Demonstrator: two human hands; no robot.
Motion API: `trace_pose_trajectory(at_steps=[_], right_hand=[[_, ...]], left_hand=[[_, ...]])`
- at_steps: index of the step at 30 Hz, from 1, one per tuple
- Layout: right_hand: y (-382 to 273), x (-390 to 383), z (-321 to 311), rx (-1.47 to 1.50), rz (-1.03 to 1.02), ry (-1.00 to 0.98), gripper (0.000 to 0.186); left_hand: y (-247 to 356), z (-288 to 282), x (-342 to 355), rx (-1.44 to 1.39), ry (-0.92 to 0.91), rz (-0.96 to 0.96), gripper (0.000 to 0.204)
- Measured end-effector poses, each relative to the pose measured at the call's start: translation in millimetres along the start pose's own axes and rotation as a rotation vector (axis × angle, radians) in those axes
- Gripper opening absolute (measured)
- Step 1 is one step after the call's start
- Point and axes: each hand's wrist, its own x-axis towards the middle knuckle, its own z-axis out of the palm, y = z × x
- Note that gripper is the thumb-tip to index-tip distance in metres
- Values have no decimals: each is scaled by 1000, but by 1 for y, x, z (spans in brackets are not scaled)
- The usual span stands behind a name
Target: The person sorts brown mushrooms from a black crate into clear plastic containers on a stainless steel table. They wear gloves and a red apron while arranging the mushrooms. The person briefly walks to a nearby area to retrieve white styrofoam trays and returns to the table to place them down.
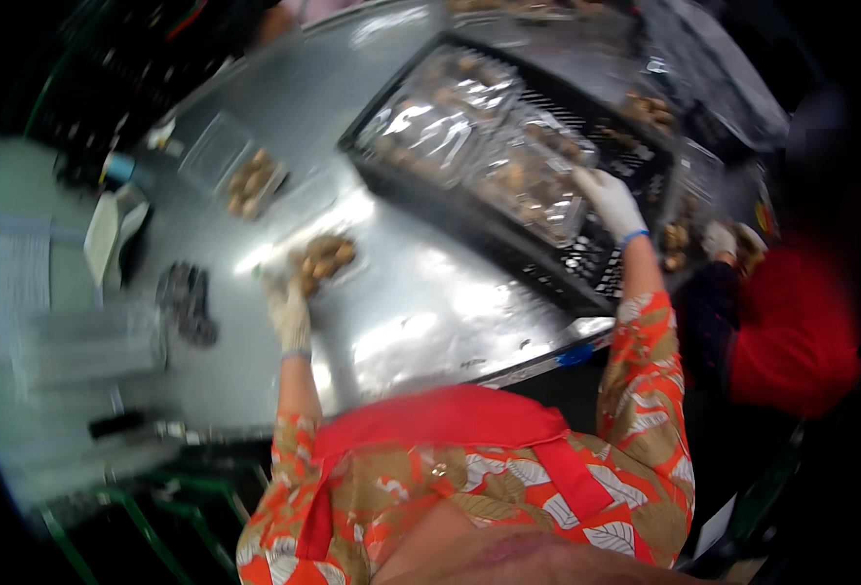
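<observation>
My left hand (286, 310), in a pale glove, is at the left end of an open plastic punnet of brown mushrooms (325, 256) on the steel table (411, 302); its fingers are blurred. My right hand (606, 203), in a white glove with a blue cuff, grips the right edge of a lidded clear pack of mushrooms (523, 185) inside a black slatted crate (567, 278). Another lidded pack (411, 146) lies to its left. An open punnet with its lid up (251, 185) sits farther back on the left.
A co-worker in red (791, 331) stands at the right, gloved hands (718, 239) near more mushroom packs (676, 244). At the left are a crumpled grey item (187, 302), a white tray (109, 229) and a blue-wrapped cylinder (118, 169). Dark crates (99, 68) stand beyond.
</observation>
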Motion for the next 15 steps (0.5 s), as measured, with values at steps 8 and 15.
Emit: trace_pose_trajectory(at_steps=[8, 15], right_hand=[[31, 13, -11, 60, 50, -57, 56], [25, 18, -9, 71, 73, -101, 56]], left_hand=[[35, -9, 82, -494, -167, -343, 38], [3, -6, 112, -476, -382, -484, 24]])
